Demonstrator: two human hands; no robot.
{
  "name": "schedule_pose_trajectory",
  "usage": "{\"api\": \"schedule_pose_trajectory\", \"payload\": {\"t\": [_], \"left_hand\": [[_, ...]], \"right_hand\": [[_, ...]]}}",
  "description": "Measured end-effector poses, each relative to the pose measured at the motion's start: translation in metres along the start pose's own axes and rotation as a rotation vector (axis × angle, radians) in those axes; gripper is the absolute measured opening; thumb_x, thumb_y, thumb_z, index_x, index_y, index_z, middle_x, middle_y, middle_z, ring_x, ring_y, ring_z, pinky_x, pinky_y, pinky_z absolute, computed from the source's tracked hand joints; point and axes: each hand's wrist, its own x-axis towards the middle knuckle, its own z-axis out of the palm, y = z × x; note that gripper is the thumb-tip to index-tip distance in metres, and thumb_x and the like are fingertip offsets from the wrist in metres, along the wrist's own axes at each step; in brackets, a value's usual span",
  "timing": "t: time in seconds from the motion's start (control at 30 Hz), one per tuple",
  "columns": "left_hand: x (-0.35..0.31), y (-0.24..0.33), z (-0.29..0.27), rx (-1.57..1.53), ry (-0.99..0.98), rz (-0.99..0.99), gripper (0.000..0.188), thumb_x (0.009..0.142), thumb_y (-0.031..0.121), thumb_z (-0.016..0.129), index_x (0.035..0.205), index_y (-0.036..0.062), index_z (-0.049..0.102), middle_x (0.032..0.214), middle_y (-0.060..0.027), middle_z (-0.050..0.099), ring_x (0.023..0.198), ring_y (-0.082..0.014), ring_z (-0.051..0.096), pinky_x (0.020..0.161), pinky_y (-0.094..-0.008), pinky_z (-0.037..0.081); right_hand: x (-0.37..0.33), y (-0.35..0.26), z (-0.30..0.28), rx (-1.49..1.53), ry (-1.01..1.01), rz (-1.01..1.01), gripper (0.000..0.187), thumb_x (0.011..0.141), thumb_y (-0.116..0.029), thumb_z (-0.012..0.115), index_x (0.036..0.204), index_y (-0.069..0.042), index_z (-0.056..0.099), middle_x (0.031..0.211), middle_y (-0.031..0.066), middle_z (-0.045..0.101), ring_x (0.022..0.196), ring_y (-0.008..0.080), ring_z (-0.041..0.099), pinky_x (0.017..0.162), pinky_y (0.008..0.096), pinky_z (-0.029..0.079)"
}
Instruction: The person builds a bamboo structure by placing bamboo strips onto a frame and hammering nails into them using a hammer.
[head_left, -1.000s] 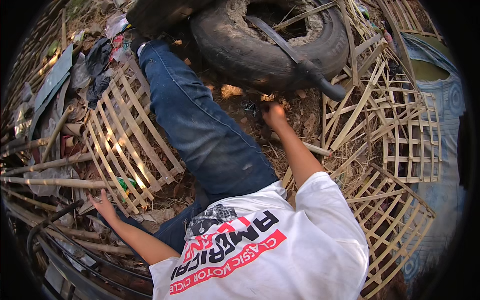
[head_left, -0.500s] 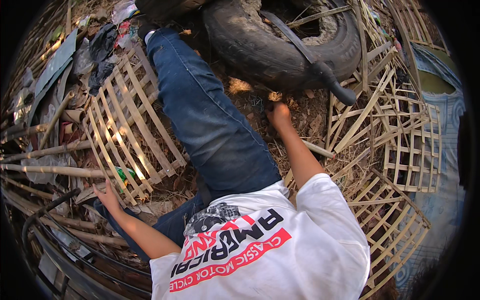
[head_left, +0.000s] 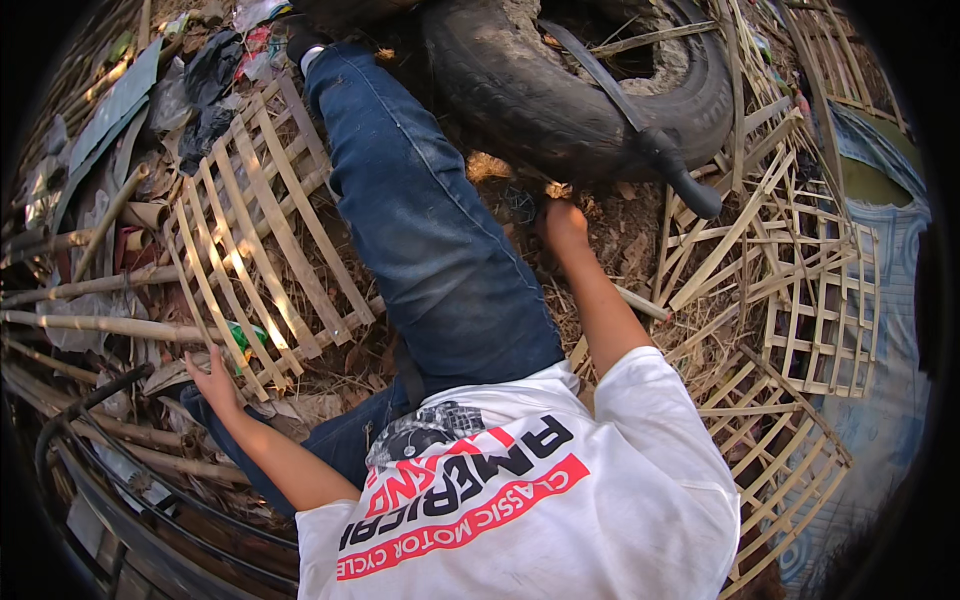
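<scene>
My left hand (head_left: pixel 213 384) is empty, thumb and fingers spread apart, beside the lower left corner of a woven bamboo slat panel (head_left: pixel 262 232). My right hand (head_left: pixel 565 225) is low over the ground past my stretched leg, its fingers curled in. Whatever those fingers hold is hidden from view. Just left of it lies a small pile of thin grey nails (head_left: pixel 518 204). Beyond that hand stands an old black tire (head_left: pixel 520 115) with a rough grey filling. A knife with a long dark blade (head_left: pixel 597 76) and black handle (head_left: pixel 678 172) rests across the tire.
More slatted bamboo panels (head_left: pixel 822 300) lie stacked at the right, beside a pale blue patterned sheet (head_left: pixel 875 400). Bamboo poles (head_left: pixel 110 322) and plastic scraps (head_left: pixel 205 90) crowd the left. A black metal frame (head_left: pixel 75 420) curves at the lower left. A short stick (head_left: pixel 642 302) lies by my right forearm.
The whole view has shifted slightly. My left hand's fingers are raised a little more, and my right hand remains by the nails with its fingers curled.
</scene>
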Motion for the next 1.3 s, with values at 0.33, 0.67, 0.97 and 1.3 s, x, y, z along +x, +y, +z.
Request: {"api": "schedule_pose_trajectory", "payload": {"t": [0.33, 0.67, 0.97, 1.3], "left_hand": [[0.002, 0.007, 0.016, -0.036, -0.028, 0.052, 0.079, 0.087, 0.032, 0.068, 0.148, 0.0003, 0.028, 0.149, -0.0244, 0.033, 0.137, -0.0361, 0.034, 0.109, -0.0426, 0.031], [0.009, 0.092, 0.052, -0.045, -0.12, 0.464, 0.052, 0.084, 0.021, 0.07, 0.128, 0.0004, 0.052, 0.133, -0.021, 0.051, 0.129, -0.0352, 0.045, 0.107, -0.0415, 0.035], [-0.018, 0.141, 0.147, -0.072, -0.293, 0.737, 0.043, 0.081, 0.019, 0.071, 0.12, 0.0051, 0.059, 0.127, -0.0184, 0.055, 0.134, -0.0412, 0.037, 0.111, -0.0486, 0.031], [-0.003, 0.145, 0.194, -0.173, -0.26, 0.686, 0.034, 0.073, 0.014, 0.076, 0.105, 0.0067, 0.067, 0.107, -0.0102, 0.062, 0.11, -0.0315, 0.053, 0.096, -0.0441, 0.04]], "right_hand": [[0.023, 0.006, -0.003, -0.265, -0.002, -0.224, 0.034, 0.081, -0.027, 0.064, 0.099, 0.002, 0.068, 0.098, 0.0245, 0.068, 0.093, 0.0355, 0.068, 0.081, 0.0426, 0.056], [-0.084, -0.021, -0.124, 0.763, 0.25, -0.137, 0.02, 0.084, 0.005, 0.058, 0.103, -0.002, 0.058, 0.074, 0.002, 0.061, 0.063, 0.0062, 0.057, 0.055, 0.021, 0.044], [-0.078, -0.239, -0.144, 1.079, 0.017, -0.515, 0.021, 0.085, 0.001, 0.069, 0.104, 0.007, 0.067, 0.083, 0.0084, 0.069, 0.074, 0.0115, 0.065, 0.071, 0.0216, 0.053], [0.02, -0.319, 0.008, 1.129, -0.265, -0.413, 0.017, 0.09, -0.009, 0.066, 0.092, 0.007, 0.069, 0.078, 0.0083, 0.068, 0.067, 0.0111, 0.064, 0.063, 0.0249, 0.053]]}}
